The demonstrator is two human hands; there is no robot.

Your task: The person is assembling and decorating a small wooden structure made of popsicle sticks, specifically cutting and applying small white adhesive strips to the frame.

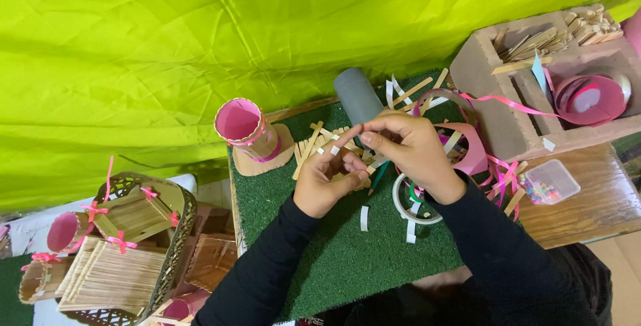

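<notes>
Hands meet over a patch of green turf mat [347, 259] on the wooden counter [587, 212]. The left hand [327, 176] curls around a small bundle of flat wooden sticks [319, 140], fingers closed on them, with the forefinger stretched up toward the other hand. The right hand [410, 149] pinches something tiny at its fingertips, just touching that forefinger; what it grips is too small to tell. Both arms wear black sleeves. Beneath the right wrist lies a roll of white tape [404, 199], with cut white strips [364, 218] near it. A grey tube [357, 96] stands just behind the hands. A pink-lined stick cup [244, 129] sits to the left on a stick base. Pink ribbon [501, 172] tangles to the right, beside a clear box of beads [551, 180].
</notes>
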